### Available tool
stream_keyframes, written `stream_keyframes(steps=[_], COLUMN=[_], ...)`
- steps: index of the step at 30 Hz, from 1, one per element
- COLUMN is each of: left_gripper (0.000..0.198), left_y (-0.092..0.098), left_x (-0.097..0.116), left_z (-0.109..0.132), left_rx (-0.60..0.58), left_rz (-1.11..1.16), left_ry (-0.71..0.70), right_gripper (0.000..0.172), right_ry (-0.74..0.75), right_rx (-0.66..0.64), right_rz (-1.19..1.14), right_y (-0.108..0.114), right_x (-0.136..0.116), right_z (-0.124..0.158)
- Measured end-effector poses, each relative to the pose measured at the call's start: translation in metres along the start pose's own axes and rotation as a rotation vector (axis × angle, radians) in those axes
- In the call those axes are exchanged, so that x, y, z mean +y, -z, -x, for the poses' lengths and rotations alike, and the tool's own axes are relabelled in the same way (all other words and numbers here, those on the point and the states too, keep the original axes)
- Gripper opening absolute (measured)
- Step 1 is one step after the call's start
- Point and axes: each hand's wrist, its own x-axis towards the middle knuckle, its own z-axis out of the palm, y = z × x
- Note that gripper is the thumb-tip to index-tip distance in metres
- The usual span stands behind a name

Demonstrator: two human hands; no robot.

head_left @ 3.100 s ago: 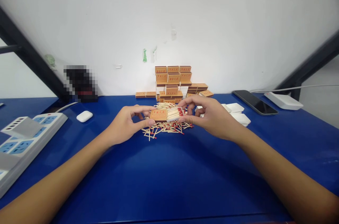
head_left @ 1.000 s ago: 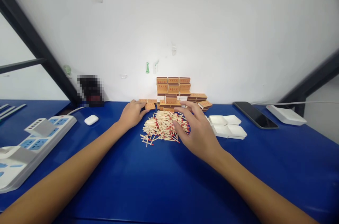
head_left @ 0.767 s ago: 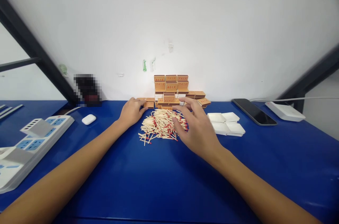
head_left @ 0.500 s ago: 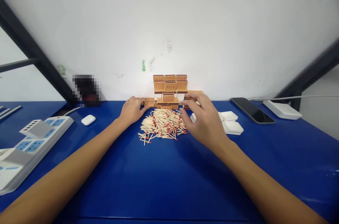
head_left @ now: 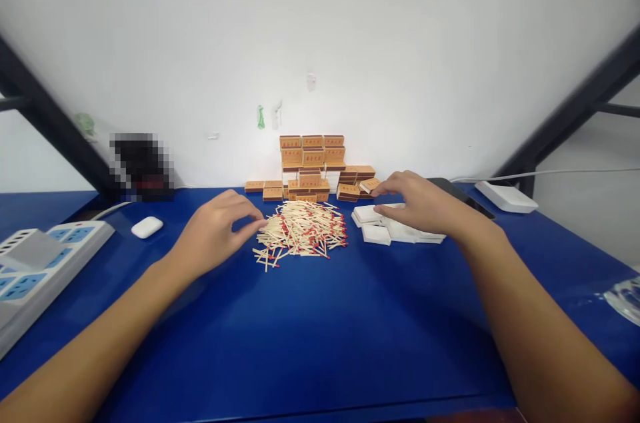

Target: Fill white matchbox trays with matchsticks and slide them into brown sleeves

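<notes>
My left hand (head_left: 217, 230) hovers at the left edge of a heap of matches (head_left: 303, 230) with red heads. Its fingers are curved, thumb and fingertips close but apart, with nothing visible between them. My right hand (head_left: 423, 204) is over the white matchbox trays (head_left: 390, 231), thumb and fingers spread. Its fingertips are at a tilted orange matchbox (head_left: 370, 185); whether they touch it I cannot tell. Behind the heap, a stepped stack of orange matchboxes (head_left: 313, 156) stands near the wall, with lower matchboxes (head_left: 273, 194) at its left and more matchboxes (head_left: 357, 173) at its right.
A white power strip (head_left: 50, 256) and a white earbud case (head_left: 147, 227) lie on the blue table (head_left: 310, 336) at left. Right of the trays are a dark phone (head_left: 480, 204), partly behind my forearm, and a white box (head_left: 506, 197) by a cable. A clear object (head_left: 625, 300) is at the right edge.
My left hand has come away from the left matchboxes, back toward me. My right hand has moved right, off the stack, uncovering the matchboxes there. The view has shifted slightly.
</notes>
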Motion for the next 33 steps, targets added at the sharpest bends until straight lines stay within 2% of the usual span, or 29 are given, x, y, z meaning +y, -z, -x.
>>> stream_keyframes(steps=[4, 8, 11, 16, 19, 22, 23, 25, 28, 30, 33], left_gripper=[0.024, 0.026, 0.028, 0.027, 0.024, 0.021, 0.021, 0.022, 0.021, 0.019, 0.016], left_y=[-0.008, -0.013, -0.014, -0.014, -0.013, -0.011, -0.011, -0.01, -0.009, -0.008, -0.005], left_x=[0.0, 0.008, 0.012, 0.01, 0.01, 0.014, 0.016, 0.021, 0.024, 0.022, 0.013], left_z=[-0.001, 0.0, 0.001, 0.001, 0.001, 0.001, 0.001, 0.001, 0.001, 0.001, 0.0], left_rx=[-0.009, -0.034, -0.034, -0.047, -0.035, -0.002, -0.001, -0.025, -0.085, -0.096, -0.07], left_rz=[-0.018, 0.0, 0.012, 0.016, 0.031, 0.077, 0.097, 0.127, 0.131, 0.114, 0.05], left_ry=[-0.065, -0.094, -0.087, -0.061, -0.059, -0.049, -0.045, -0.041, -0.042, -0.045, -0.027], right_gripper=[0.038, 0.029, 0.023, 0.024, 0.024, 0.026, 0.025, 0.022, 0.015, 0.016, 0.018], right_ry=[0.053, 0.073, 0.093, 0.08, 0.077, 0.103, 0.13, 0.202, 0.335, 0.378, 0.365], right_rx=[-0.066, -0.102, -0.076, -0.058, 0.047, 0.13, 0.088, -0.078, -0.227, -0.254, -0.194], right_rz=[0.046, 0.016, -0.033, -0.024, 0.003, -0.067, -0.126, -0.273, -0.36, -0.362, -0.336], right_y=[-0.016, -0.016, -0.012, -0.013, -0.007, 0.002, 0.003, -0.002, -0.021, -0.035, -0.044], right_x=[0.001, -0.004, -0.007, -0.006, -0.011, -0.036, -0.048, -0.076, -0.113, -0.127, -0.129], right_z=[-0.004, -0.005, -0.004, -0.007, -0.008, -0.006, -0.004, 0.002, 0.011, 0.014, 0.013])
